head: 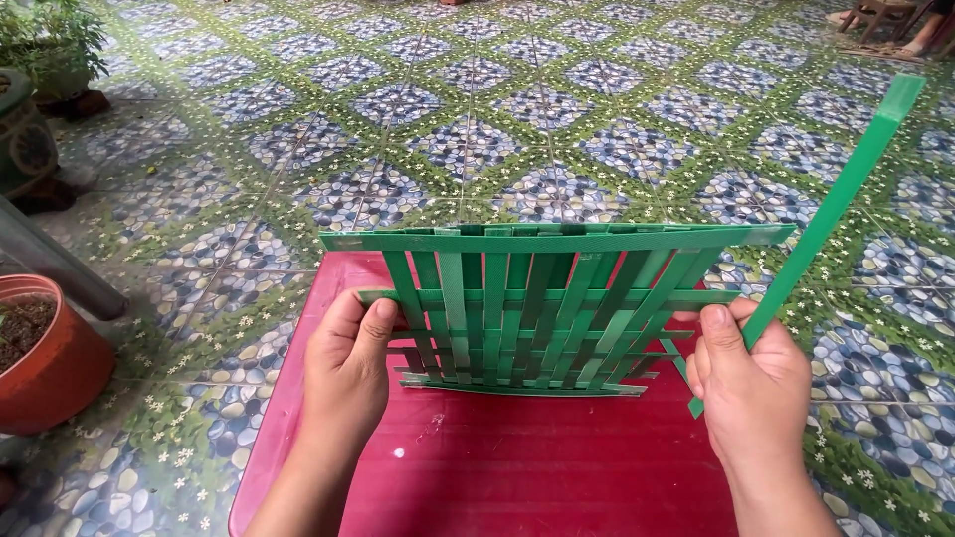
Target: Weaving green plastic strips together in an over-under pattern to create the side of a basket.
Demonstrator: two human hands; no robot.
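Observation:
A woven panel of green plastic strips stands upright over a red table. My left hand pinches the panel's left edge, thumb on a horizontal strip. My right hand grips the panel's right edge and holds a long loose green strip that slants up to the right. The panel's vertical strips fan out slightly, crossed by a few horizontal ones.
A terracotta pot with soil stands at the left on the patterned tile floor. A dark glazed planter with a green plant is at far left. A small wooden stool and someone's foot are at top right.

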